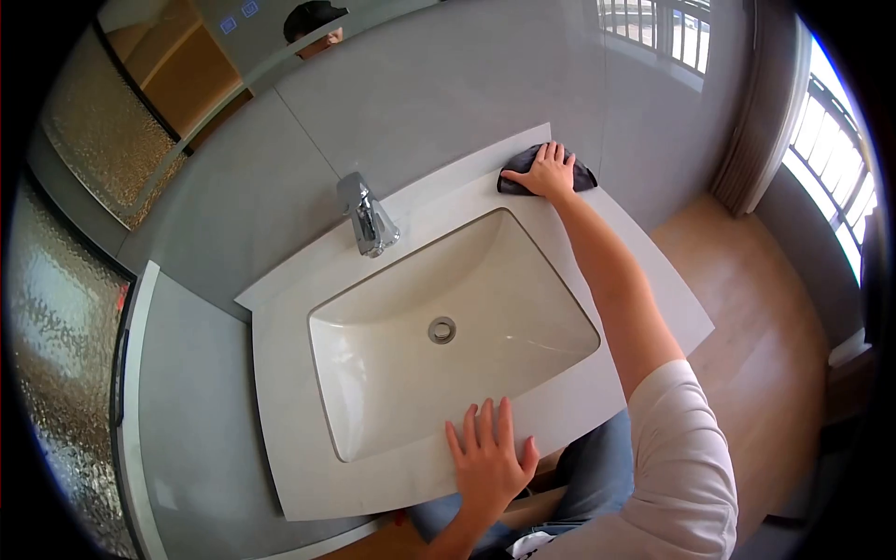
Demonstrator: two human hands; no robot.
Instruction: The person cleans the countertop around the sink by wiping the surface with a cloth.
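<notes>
A dark cloth (516,177) lies on the back right corner of the white countertop (285,392), against the low backsplash. My right hand (549,174) presses flat on top of it, fingers spread toward the wall. My left hand (490,459) rests at the counter's front edge, its fingers apart and holding nothing. Between the two hands is the rectangular sink basin (401,373), with a round metal drain (441,330) at its bottom. The chrome faucet (370,217) stands behind the basin, left of the cloth.
Grey wall panels (420,103) rise behind the counter, with a mirror strip at the upper left. Textured glass (65,327) stands on the left. At the right are a curtain (758,112), a railed window (831,140) and wooden floor (747,308).
</notes>
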